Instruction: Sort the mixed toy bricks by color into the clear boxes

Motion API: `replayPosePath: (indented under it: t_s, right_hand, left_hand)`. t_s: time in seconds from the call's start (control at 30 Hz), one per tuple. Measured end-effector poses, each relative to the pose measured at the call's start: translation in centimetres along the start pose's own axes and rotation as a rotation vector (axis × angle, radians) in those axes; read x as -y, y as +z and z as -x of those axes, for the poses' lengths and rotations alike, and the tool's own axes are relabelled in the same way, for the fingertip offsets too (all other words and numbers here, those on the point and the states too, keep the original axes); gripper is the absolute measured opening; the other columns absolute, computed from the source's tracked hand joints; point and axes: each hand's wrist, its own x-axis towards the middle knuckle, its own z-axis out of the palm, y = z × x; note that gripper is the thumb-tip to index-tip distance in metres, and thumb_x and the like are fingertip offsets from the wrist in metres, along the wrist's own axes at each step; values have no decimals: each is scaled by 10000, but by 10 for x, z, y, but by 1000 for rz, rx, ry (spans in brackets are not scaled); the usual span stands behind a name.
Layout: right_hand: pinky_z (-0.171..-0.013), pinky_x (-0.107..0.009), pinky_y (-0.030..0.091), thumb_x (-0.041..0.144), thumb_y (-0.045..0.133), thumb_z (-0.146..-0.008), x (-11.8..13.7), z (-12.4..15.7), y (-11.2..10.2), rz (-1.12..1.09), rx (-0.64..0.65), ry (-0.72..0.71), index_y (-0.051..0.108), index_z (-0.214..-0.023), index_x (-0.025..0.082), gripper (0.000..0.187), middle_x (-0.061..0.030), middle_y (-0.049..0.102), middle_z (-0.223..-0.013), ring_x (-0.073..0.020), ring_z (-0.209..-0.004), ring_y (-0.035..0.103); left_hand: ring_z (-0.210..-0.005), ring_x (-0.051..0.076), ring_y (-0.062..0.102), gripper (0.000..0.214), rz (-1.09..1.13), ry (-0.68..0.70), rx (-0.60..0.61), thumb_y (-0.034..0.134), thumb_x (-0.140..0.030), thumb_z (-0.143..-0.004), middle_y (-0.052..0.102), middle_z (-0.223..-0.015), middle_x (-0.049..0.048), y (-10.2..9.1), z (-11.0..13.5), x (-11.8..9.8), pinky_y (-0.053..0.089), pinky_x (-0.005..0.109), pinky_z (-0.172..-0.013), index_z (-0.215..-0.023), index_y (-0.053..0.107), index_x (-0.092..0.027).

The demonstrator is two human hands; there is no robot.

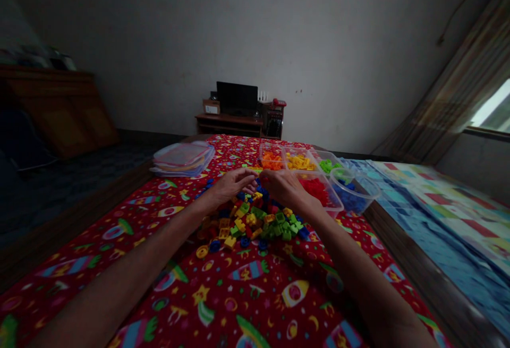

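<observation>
Lot: small plastic building blocks [251, 221] in mixed colours, heaped at lower centre of the frame on a red patterned bed cover [235, 289]. Judged light and stiff, best taken by their edges between fingertips, and apt to slide apart. Left hand [235, 186] and right hand [285, 188] lay at the heap's far edge, fingers loosely together; any grip could not be told. Beyond, at centre: clear tubs [272, 158] holding orange, yellow, green and red blocks, a round tub [353, 191] of blue blocks, and stacked lids [183, 159] to the left.
</observation>
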Motion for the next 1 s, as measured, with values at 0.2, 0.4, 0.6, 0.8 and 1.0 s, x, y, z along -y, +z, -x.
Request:
replayPosePath:
  t_s: [0.2,0.4,0.6,0.8,1.0]
  right_hand:
    - [-571,-227,297,135,480,-822,-40,8,-30,-46,-45,158,681,-941,177,238,-63,678,-801,-122,-658,527]
    - [-616,-216,364,50,510,-699,-89,24,-54,0,34,382,708,-847,175,277,-59,693,-858,-138,-733,583]
    - [-615,-206,387,71,510,-704,-112,29,-51,39,130,499,733,-826,183,278,-46,698,-776,-139,-722,609]
    - [-620,-227,390,99,507,-704,-119,27,-48,130,38,504,747,-861,200,304,-60,714,-829,-159,-752,622]
    - [-612,-218,428,47,520,-669,-121,30,-51,73,212,515,755,-854,190,332,-51,724,-811,-153,-721,640]
  left_hand:
    - [-834,222,656,421,-435,56,2,546,-523,-762,702,-884,52,-25,4,-3,530,334,-759,-938,667,-159]
    - [-915,220,653,368,-530,-29,165,548,-405,-743,712,-1001,58,-53,11,-2,516,321,-814,-1009,654,-175]
    - [-1035,228,616,386,-800,-93,275,573,-262,-719,678,-1131,63,-72,17,4,467,321,-916,-1089,643,-175]
    - [-1055,223,602,375,-949,-40,279,582,-264,-743,672,-1137,72,-66,16,11,446,306,-932,-1103,647,-183]
    - [-931,232,636,285,-914,38,237,605,-267,-706,708,-987,67,-61,16,14,475,296,-839,-967,697,-196]
